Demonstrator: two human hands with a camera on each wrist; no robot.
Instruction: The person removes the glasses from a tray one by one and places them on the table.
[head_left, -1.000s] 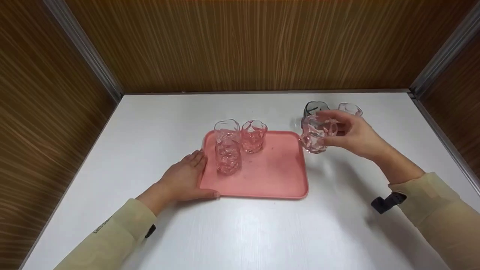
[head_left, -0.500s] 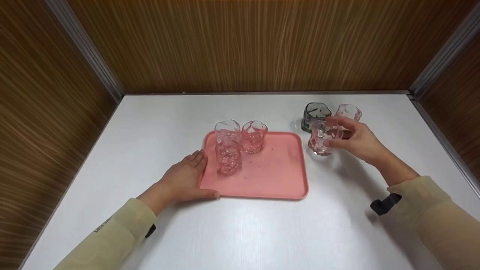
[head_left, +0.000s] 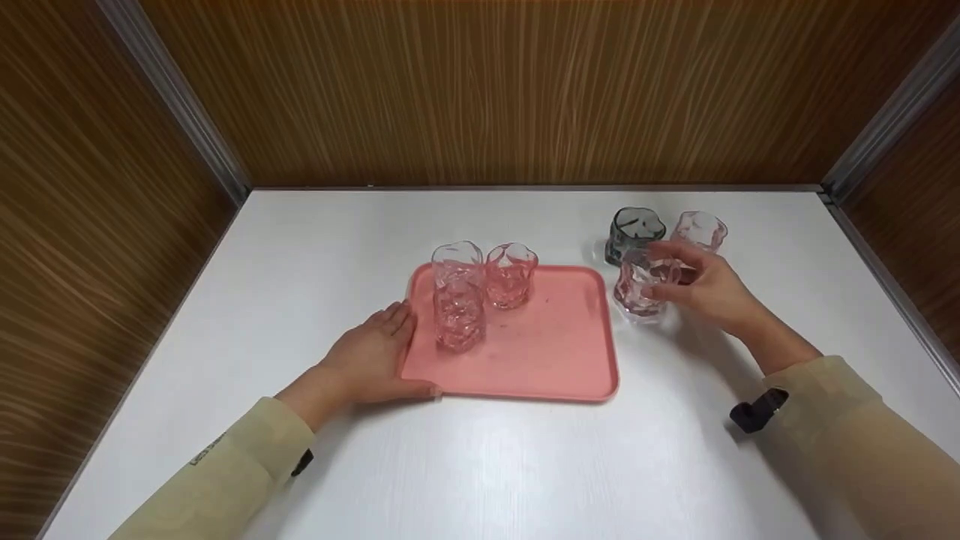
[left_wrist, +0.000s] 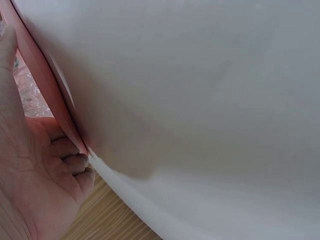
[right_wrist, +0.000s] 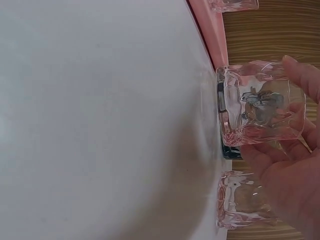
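A pink tray (head_left: 555,352) lies mid-table with a tall clear glass (head_left: 457,304) and a short pink glass (head_left: 510,275) at its back left. My left hand (head_left: 375,356) rests against the tray's front-left corner, fingers along the left rim and thumb along the front edge; the left wrist view shows this hand (left_wrist: 35,170) at the tray rim (left_wrist: 45,80). My right hand (head_left: 705,289) grips a clear glass (head_left: 641,291) standing on the table just right of the tray; the right wrist view shows that glass (right_wrist: 260,102) with its base at the table.
A grey glass (head_left: 634,229) and a pink glass (head_left: 699,229) stand close behind the held glass. The white table (head_left: 480,465) is boxed in by wooden walls at the back and both sides.
My right hand carried the clear glass from above the tray's right rim rightward and down onto the table beside the tray. The left hand has not moved.
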